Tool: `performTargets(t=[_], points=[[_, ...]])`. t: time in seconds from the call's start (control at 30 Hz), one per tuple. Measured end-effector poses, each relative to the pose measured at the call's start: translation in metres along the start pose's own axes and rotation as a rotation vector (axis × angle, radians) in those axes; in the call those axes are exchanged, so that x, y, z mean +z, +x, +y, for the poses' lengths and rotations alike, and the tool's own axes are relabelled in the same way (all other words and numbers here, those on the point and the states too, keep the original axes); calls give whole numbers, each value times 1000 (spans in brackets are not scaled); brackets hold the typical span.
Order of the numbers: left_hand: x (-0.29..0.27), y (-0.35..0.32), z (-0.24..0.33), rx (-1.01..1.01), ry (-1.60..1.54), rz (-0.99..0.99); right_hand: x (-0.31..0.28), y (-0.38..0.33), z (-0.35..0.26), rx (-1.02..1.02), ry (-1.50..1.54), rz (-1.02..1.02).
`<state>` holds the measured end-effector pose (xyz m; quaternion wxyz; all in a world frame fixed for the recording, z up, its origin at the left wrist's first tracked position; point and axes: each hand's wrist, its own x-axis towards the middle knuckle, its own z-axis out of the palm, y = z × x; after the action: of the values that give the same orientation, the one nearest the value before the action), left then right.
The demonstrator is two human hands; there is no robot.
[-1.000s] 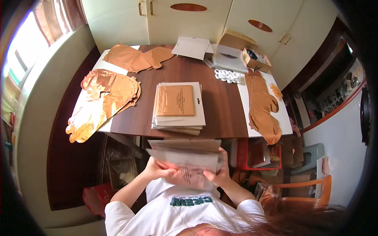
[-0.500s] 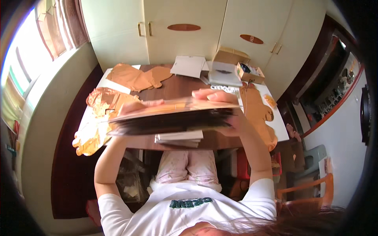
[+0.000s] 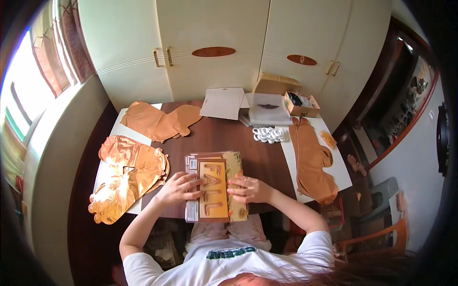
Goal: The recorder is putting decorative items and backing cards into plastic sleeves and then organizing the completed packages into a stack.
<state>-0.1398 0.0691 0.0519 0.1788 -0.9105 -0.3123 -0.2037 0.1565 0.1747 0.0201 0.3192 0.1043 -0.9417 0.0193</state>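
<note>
Both hands rest flat on a stack of flat balloon packets (image 3: 212, 190) lying at the near edge of the dark wooden bench (image 3: 224, 138), at six o'clock of its top. The left hand (image 3: 177, 188) lies on the stack's left side, its fingers (image 3: 191, 180) spread and open, gripping nothing; the right hand (image 3: 250, 189) presses the right side, fingers likewise splayed and loose, closed on nothing. The top packet, orange with letter-shaped balloons showing through, sits between the two hands, so the stack is directly under the fingertips rather than beside them.

To square such a stack well, I judge it wants even pressure from both palms, with the edges nudged inward from nine and three o'clock so no packet slides off the near rim.

Around it: a crumpled gold foil balloon (image 3: 126, 174) at nine o'clock, an orange flat balloon (image 3: 160, 121) at eleven o'clock, white envelopes (image 3: 224, 102) at twelve, an open cardboard box (image 3: 298, 102) at one o'clock, a white plastic clip strip (image 3: 269, 135) just beside it, and another orange balloon (image 3: 312, 162) at three o'clock on white paper.
</note>
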Motion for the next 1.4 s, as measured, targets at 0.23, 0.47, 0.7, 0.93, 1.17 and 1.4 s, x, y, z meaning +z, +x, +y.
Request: performTargets(t=[0.23, 0.47, 0.7, 0.93, 1.17, 1.4], points=[[-13, -17, 1, -506, -518, -114, -4, -8, -4, 76, 62, -108], [14, -36, -1, -1497, -1538, 211, -24, -6, -19, 742, 821, 244], [18, 7, -1, -1737, -1592, 59, 16, 25, -29, 1486, 1340, 583], [24, 17, -5, -1682, -1869, 16, 15, 39, -20, 1532, 1409, 695], [27, 25, 8, -1449, -1830, 262, 21, 28, -21, 1431, 1522, 649], [34, 4, -5, -605, -1279, 263, 8, 22, -12, 1040, 1059, 564]])
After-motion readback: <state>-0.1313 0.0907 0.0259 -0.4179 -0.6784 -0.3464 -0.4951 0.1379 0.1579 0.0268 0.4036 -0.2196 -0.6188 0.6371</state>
